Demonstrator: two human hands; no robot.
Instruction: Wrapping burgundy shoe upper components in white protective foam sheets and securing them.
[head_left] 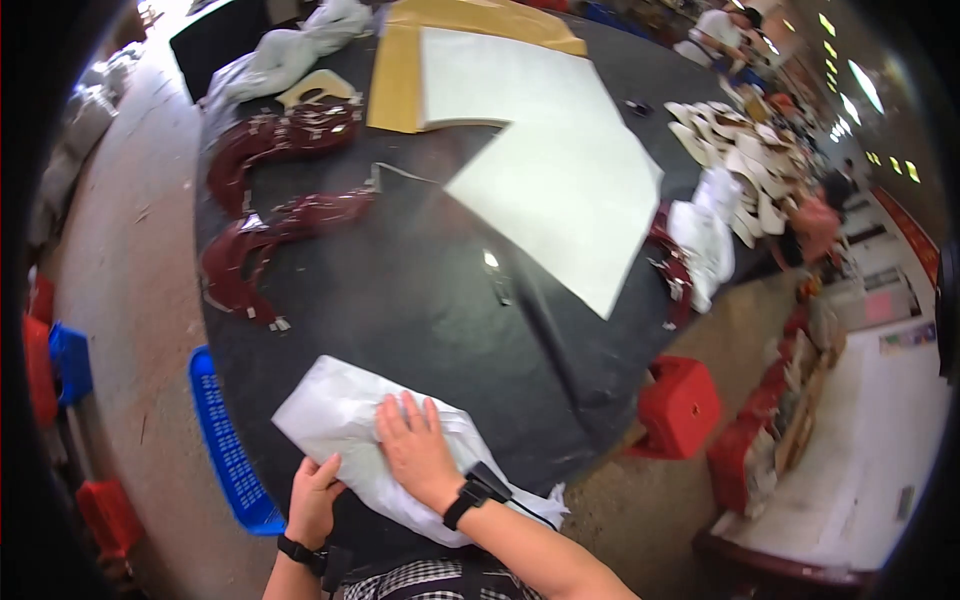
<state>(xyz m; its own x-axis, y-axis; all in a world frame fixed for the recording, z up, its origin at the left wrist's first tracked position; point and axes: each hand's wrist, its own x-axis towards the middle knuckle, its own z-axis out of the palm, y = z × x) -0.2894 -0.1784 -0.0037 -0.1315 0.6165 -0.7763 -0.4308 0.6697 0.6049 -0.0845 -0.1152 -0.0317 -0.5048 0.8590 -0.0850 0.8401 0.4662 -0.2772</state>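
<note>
Head view: black worktable (420,300), workshop floor (130,270)

Crumpled white plastic bag (350,420) — flat (slightly slanted) on the dark table's near edge.

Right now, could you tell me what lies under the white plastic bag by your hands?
The white plastic bag rests on the black table, with the right hand pressing flat on it and the left hand gripping its near edge. Its contents are hidden.
</note>
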